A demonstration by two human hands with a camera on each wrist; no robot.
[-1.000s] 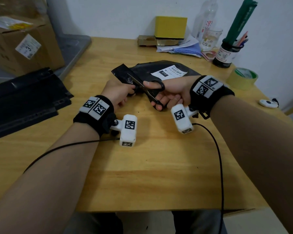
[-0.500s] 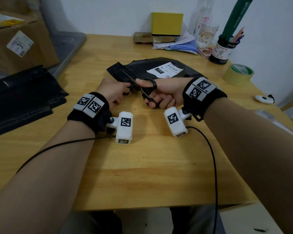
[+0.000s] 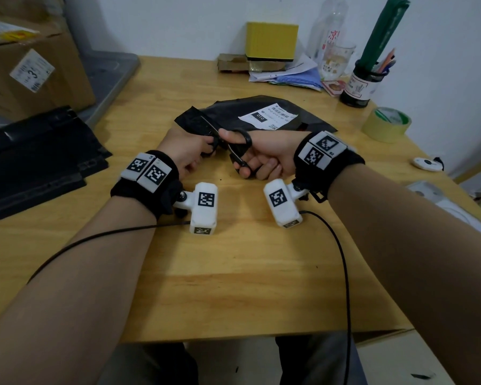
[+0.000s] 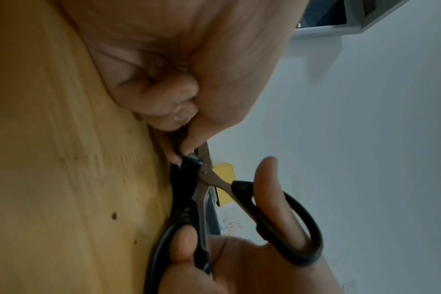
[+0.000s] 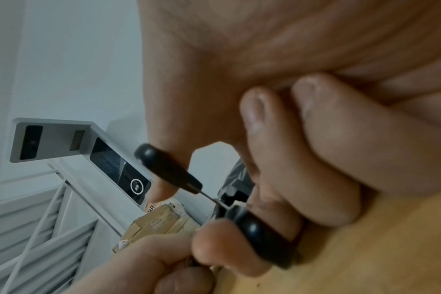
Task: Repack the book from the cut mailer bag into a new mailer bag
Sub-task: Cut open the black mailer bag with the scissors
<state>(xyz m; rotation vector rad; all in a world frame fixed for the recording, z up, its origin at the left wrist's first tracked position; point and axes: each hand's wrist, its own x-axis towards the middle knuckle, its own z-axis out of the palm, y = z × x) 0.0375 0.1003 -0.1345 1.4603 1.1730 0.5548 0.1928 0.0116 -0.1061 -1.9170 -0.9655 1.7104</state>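
- Labels: the black mailer bag (image 3: 233,112) carries a white shipping label (image 3: 268,117) printed with "010" on a black patch and small lines too fine to read; a cardboard box (image 3: 25,70) at the far left bears a sticker with a large "3"; a clear bottle (image 3: 326,31) at the back shows a red character, not legible in full.
- Bag position: the bag lies flat on the wooden table (image 3: 233,273), beyond both hands; its near-left corner reaches the hands; the book is not visible.
- Left hand (image 3: 185,150): fingers curled, thumb and forefinger pinching the bag's near edge — the left wrist view shows the pinch (image 4: 186,139) right beside the blade pivot.
- Right hand (image 3: 264,155): fingers curled through the black handles of the scissors (image 3: 231,143); thumb in one loop, fingers in the other; handles spread apart; blades point away towards the bag's corner.
- Hand spacing: the two hands sit just beside each other, the scissors between them.
- Surroundings: a roll of yellowish tape (image 3: 386,125) at the right; a yellow box (image 3: 271,41) at the back; a dark jar of pens (image 3: 363,84); black mailers (image 3: 36,157) stacked at the left.
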